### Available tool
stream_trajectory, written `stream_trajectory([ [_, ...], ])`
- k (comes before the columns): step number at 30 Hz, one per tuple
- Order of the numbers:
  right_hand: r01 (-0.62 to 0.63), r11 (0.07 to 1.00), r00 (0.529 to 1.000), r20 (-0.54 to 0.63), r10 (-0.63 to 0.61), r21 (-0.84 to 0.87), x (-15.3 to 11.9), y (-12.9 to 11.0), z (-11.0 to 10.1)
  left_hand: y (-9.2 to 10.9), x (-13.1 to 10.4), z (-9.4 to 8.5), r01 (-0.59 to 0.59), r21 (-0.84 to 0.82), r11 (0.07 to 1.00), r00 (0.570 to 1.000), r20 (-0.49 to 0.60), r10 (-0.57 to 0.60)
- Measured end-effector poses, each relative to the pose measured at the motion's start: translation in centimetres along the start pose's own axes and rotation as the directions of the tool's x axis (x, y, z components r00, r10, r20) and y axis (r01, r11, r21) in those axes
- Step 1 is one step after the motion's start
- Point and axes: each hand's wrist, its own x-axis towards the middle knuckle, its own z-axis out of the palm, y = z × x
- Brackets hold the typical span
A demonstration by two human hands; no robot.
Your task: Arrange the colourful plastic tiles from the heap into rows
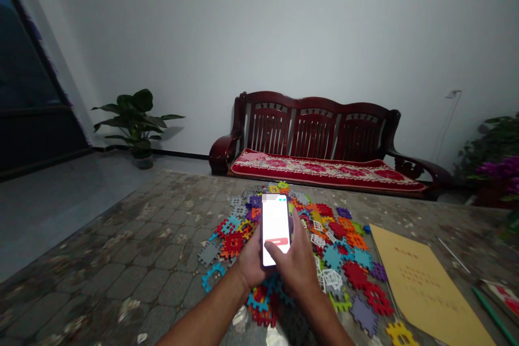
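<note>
A smartphone [275, 221] with a bright white screen is held upright in front of me. My left hand [252, 259] wraps around its left side and lower back. Along the right edge, my right hand [299, 257] grips the phone too, its thumb lying over the lower screen by a red button. Beneath and around both hands spreads a heap of colourful plastic interlocking pieces, among them a red one [232, 245], a light blue ring-shaped one [213, 277] and a purple-grey one [364, 313].
The pieces lie on a patterned tablecloth [162, 259]. To the right are a yellow paper folder [430, 286], a thin white stick [453, 255] and a green pencil-like rod [494, 316]. Beyond the table stand a dark wooden bench [316, 130] and a potted plant [140, 119].
</note>
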Motion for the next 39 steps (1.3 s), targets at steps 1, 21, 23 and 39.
stream_trajectory([
  [1, -0.002, 1.000, 1.000, -0.005, 0.002, -0.023, -0.1, -0.3, 0.2, -0.1, 0.1, -0.7, 0.006, 0.015, 1.000, 0.999, -0.047, -0.005],
  [21, 0.020, 0.997, 0.993, -0.115, -0.028, -0.072, -1.7, -0.9, 3.6, -0.2, -0.4, 0.8, -0.076, -0.027, 0.997, 0.995, 0.066, 0.078],
  [23, 0.031, 0.998, 0.990, -0.133, -0.039, -0.063, -1.9, -0.9, 3.9, -0.3, -0.5, 1.1, -0.100, -0.028, 0.995, 0.991, 0.081, 0.102],
  [39, 0.027, 0.996, 0.983, -0.177, -0.041, -0.083, -2.1, 0.0, 4.5, -0.4, -0.2, -0.2, -0.009, -0.037, 0.999, 0.996, 0.083, 0.012],
])
